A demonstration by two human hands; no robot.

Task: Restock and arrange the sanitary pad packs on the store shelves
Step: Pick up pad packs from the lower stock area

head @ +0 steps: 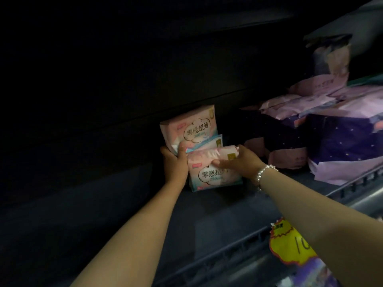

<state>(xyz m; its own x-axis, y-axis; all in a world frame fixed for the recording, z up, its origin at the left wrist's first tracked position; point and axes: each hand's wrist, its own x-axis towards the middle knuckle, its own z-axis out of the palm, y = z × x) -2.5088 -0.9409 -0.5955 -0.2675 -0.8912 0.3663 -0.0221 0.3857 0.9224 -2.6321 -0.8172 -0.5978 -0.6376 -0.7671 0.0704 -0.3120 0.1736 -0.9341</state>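
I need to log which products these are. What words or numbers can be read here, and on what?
"零感超薄" on the back pink pack; the length under it is too blurred to read.
"零感超" on the front pink pack, the rest hidden by the right hand; "290mm" below, roughly.
"10" handwritten on the yellow price tag; its top print is unreadable.
Purple packs: no readable text.

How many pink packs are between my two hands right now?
3. A tall rear pack gripped by the left hand, a middle pack mostly hidden, and a front pack held by the right hand. More may hide behind.
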